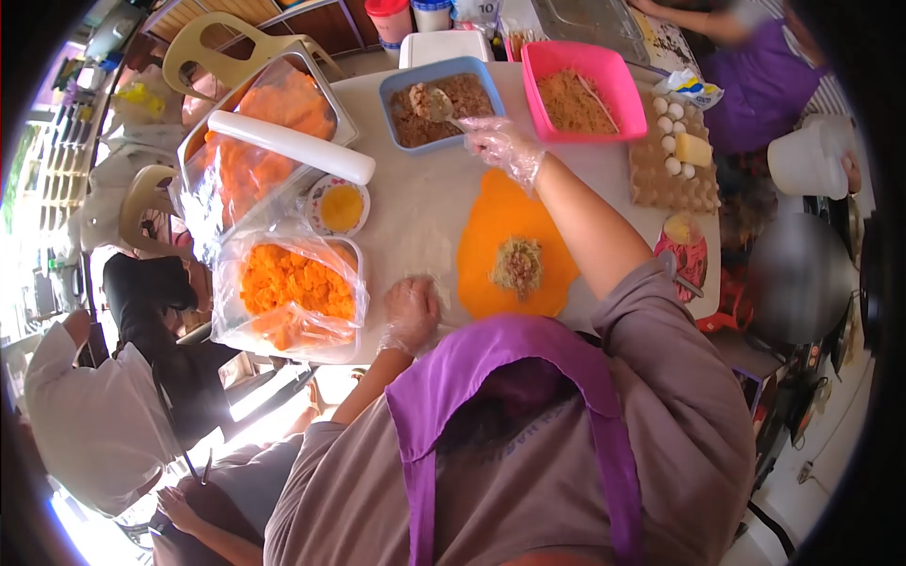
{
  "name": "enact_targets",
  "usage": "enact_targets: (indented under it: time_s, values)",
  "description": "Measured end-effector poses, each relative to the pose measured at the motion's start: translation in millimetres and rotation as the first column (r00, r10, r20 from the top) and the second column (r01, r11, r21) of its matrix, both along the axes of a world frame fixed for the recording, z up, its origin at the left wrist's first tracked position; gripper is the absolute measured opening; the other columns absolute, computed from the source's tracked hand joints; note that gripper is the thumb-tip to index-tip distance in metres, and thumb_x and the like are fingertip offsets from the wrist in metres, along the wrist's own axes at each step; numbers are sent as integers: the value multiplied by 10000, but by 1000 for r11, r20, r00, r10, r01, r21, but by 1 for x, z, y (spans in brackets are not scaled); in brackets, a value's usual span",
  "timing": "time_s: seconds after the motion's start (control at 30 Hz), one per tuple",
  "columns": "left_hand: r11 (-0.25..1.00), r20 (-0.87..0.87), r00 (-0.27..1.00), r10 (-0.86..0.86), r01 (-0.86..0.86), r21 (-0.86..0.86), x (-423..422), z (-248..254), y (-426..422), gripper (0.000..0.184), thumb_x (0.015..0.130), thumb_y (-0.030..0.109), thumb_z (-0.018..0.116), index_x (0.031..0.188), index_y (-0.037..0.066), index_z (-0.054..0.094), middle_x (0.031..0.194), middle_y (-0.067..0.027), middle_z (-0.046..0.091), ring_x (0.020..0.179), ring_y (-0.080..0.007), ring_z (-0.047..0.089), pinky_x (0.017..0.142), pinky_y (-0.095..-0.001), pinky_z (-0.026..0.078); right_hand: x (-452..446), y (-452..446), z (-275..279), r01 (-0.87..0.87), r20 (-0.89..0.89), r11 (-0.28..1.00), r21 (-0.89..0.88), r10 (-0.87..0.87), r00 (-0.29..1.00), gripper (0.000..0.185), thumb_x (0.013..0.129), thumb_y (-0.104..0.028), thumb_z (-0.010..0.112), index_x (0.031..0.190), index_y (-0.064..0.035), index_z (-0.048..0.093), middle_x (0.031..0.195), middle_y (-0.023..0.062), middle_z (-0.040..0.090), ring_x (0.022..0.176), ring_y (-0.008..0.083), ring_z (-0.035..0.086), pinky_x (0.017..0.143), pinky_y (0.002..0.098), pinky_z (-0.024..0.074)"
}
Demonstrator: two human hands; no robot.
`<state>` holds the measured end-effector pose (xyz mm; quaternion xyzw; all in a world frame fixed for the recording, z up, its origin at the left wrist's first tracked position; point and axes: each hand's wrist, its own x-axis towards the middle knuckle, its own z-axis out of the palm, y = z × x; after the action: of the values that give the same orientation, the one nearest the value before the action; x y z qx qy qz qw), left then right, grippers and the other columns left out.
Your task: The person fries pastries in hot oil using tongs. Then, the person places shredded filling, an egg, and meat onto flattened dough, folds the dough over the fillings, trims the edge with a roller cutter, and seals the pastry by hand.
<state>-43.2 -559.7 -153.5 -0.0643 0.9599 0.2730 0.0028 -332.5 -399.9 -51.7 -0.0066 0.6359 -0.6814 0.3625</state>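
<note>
My right hand (pixel 507 151), in a clear plastic glove, grips the handle of a metal spoon (pixel 438 106). The spoon's bowl carries a lump of brown meat filling over a blue tub (pixel 389 111) of the same filling. My left hand (pixel 412 309), also gloved, rests on the table at the near edge, its fingers curled in with nothing seen in them. Between my arms lies a flat orange dough sheet (pixel 481 259), topped with a mound of shredded filling (pixel 518 268) with brown meat at its centre.
At left are a tray of orange dough (pixel 283 99), a white rolling pin (pixel 293 148), a bowl of yellow liquid (pixel 341 207) and a plastic-covered tub of orange pieces (pixel 293 288). A pink tub (pixel 623 118) and egg tray (pixel 651 189) stand at right. Other people sit and stand nearby.
</note>
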Motion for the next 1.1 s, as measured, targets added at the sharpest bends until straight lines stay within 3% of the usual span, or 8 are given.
enact_targets:
  time_s: [0.27,0.4,0.5,0.57,0.7,0.8,0.9,1.1]
  values:
    - [1000,-25,1000,10,-9,28,3,-3,3,267,800,145,598,1057,94,649,997,-166,622,971,-374,576,879,-500,431,64,119,12,-163,35,986,28,162,986,468,926,-137,602,1373,-29,510,770,-17,555,600,31,454,482,144,311]
    - [1000,-71,997,3,-4,-15,0,1,4,242,800,130,595,1033,90,647,972,-167,620,931,-383,582,847,-502,443,101,185,-15,-352,26,923,152,353,935,467,919,-80,581,1379,-30,515,845,-3,601,650,42,474,555,178,407]
    - [1000,-69,998,0,-1,-18,0,7,5,228,796,114,596,1016,84,646,943,-170,623,897,-383,588,809,-497,457,139,204,-26,-236,20,931,278,240,971,459,879,-56,594,1333,-3,554,889,17,664,738,103,579,642,298,473]
    - [1000,-76,997,-8,6,-23,-1,10,6,223,796,108,597,1011,82,647,925,-171,626,880,-383,590,790,-494,464,158,208,-38,-189,-211,900,393,288,934,451,868,-57,588,1318,-27,571,954,60,685,798,182,622,711,347,491]
    - [999,-123,992,-15,10,-40,-1,11,7,222,796,107,600,1011,83,648,912,-168,625,872,-380,587,785,-493,464,174,200,-32,-134,-467,735,665,549,693,447,861,-47,553,1304,-99,590,1001,159,662,858,322,638,763,408,510]
    - [999,-134,991,-9,2,-51,1,8,8,222,797,107,601,1013,86,649,919,-167,624,885,-377,584,798,-492,460,182,189,-8,-105,-400,644,758,586,705,465,878,-21,527,1335,-98,562,1205,153,637,982,312,619,897,372,486]
    - [998,-144,990,-12,4,-60,2,6,7,223,800,104,600,1017,87,649,926,-167,624,896,-374,581,810,-491,456,194,186,-11,139,-585,611,779,630,511,443,913,-60,504,1345,-151,542,868,163,610,775,367,614,699,458,517]
    - [998,-167,985,-32,23,-53,2,10,6,220,807,107,603,1022,85,647,922,-169,621,887,-376,580,803,-487,461,204,184,-1,209,-614,611,763,585,530,449,931,-81,494,1366,-187,512,888,157,606,750,356,618,670,458,522]
